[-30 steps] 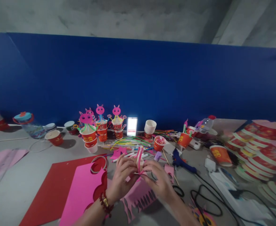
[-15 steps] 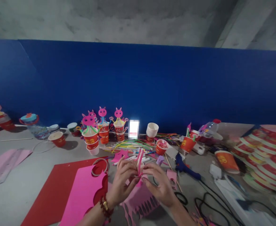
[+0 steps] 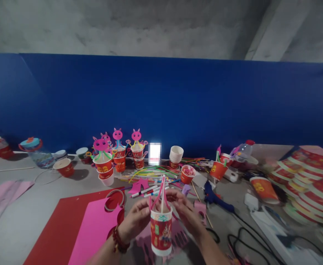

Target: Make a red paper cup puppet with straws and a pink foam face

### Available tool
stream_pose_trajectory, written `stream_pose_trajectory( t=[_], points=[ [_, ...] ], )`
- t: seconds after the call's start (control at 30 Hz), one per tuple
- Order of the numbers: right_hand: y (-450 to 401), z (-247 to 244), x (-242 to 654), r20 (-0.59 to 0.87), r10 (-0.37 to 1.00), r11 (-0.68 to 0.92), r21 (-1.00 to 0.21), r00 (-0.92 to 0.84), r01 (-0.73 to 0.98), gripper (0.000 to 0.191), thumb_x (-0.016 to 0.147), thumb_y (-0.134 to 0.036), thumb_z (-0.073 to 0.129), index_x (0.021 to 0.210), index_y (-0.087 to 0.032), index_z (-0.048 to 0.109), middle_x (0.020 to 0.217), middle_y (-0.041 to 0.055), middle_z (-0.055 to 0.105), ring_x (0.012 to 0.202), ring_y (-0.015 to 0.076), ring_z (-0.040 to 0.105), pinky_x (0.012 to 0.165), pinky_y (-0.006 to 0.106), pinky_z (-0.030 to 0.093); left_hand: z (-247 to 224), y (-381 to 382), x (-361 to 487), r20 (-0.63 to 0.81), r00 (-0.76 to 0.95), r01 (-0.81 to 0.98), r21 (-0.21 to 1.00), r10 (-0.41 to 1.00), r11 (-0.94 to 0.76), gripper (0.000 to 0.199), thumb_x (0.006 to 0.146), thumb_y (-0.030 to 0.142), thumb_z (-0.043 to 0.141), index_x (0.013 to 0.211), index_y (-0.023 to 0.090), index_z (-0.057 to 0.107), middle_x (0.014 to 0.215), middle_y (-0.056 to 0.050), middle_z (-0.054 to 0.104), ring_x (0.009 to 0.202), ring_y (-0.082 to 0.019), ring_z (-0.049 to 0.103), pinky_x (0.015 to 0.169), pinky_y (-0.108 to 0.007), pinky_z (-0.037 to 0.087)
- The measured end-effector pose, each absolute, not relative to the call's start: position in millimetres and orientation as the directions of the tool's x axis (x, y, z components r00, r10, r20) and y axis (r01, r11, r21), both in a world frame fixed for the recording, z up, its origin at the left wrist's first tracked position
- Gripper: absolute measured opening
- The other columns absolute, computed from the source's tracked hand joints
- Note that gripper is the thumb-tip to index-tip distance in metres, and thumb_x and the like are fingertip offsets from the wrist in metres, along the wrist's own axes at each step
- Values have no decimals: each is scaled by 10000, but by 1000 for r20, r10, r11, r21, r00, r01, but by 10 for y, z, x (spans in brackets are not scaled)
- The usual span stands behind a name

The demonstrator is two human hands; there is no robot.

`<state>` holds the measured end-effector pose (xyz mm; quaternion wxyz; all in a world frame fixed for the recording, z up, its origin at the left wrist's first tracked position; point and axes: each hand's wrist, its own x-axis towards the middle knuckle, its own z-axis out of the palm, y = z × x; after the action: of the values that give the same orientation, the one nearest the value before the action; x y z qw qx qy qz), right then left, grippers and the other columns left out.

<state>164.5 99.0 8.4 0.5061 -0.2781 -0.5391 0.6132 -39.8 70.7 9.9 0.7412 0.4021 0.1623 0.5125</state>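
A red printed paper cup (image 3: 161,233) with a white rim stands upright in front of me, over the pink cut sheet. Pink pipe cleaners (image 3: 159,195) and a pale stick (image 3: 163,197) rise out of its mouth. My left hand (image 3: 137,218) is closed at the cup's left rim, its fingertips by a pink pipe cleaner end; part of the grip is hidden. On the other side, my right hand (image 3: 187,211) has loosely bent, parted fingers just behind the right rim. Under the cup lies the pink sheet with slits (image 3: 179,239).
Finished cup figures with pink heads (image 3: 102,145) stand at the back left. Pipe cleaners (image 3: 147,173) and markers (image 3: 141,193) lie beyond my hands. To the right are a blue glue gun (image 3: 216,198), black cords and stacked paper bowls (image 3: 313,180). Red card (image 3: 53,228) lies left.
The cup now stands upright, its printed side in full view, where before the hands covered it. My hands have moved apart to its two sides. The view has shifted slightly.
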Motion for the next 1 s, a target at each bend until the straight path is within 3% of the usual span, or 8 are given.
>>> stream_pose_trajectory(
  t=[0.17,0.37,0.5,0.67,0.83,1.0],
  points=[
    [934,185,1572,258,879,136,-942,-402,-307,288,815,-501,738,957,-251,739,1034,77,702,1010,265,652,915,392,522,12,637,-371,59,502,-652,682,863,333,414,646,438,866,928,154,760,880,-75,776,797,-224,714,771,-315,495],
    [966,520,1460,328,660,249,-944,-676,-215,386,780,-561,761,970,-225,750,1078,89,682,1045,262,635,978,420,487,-174,621,-340,20,568,-640,640,823,426,369,566,417,882,783,154,741,737,-62,755,715,-237,706,776,-371,494],
    [1014,610,1377,333,582,327,-931,-742,-162,372,777,-544,769,979,-232,755,999,68,695,951,236,651,888,383,526,-240,634,-337,17,608,-626,625,794,466,355,536,394,884,730,146,720,678,-61,723,671,-226,687,772,-395,490],
    [995,590,1368,353,590,402,-908,-726,-115,296,791,-482,779,935,-224,760,1023,72,697,986,248,651,919,411,524,-170,610,-310,10,651,-598,622,759,506,386,512,412,893,724,139,720,701,-77,721,757,-273,705,855,-451,482],
    [1011,521,1435,409,629,440,-888,-661,-130,234,846,-447,735,870,-216,760,959,71,715,910,236,672,846,397,548,17,654,-304,15,633,-603,636,774,481,378,617,368,867,891,138,744,841,-81,743,790,-220,696,841,-370,477],
    [1103,391,1559,487,698,557,-830,-525,-30,167,846,-397,748,863,-231,760,937,63,725,929,237,677,868,411,548,207,731,-373,-30,472,-478,831,881,284,300,726,359,832,915,153,724,860,-47,711,804,-180,665,804,-320,489]
  ],
)
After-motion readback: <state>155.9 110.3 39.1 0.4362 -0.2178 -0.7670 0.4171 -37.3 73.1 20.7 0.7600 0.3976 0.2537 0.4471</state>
